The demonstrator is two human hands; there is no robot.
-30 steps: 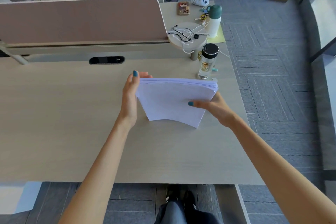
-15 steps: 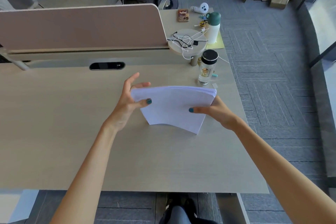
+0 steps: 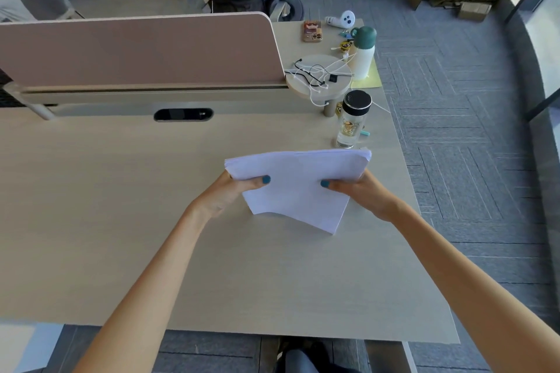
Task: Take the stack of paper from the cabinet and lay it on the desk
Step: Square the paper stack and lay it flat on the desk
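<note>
Two bare hands grip a stack of paper over a pale wooden desk, the left hand pinching its left edge and the right hand its right edge, thumbs on top. The stack tilts, its far edge raised, just near of a clear bottle on the desk's right side.

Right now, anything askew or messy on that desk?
The paper stack isn't flat: both hands, left and right, hold it tilted, near edge on the desk, sheets slightly fanned and bowed. A tangle of cables sprawls over the round stand. No spills or damage visible.
</note>
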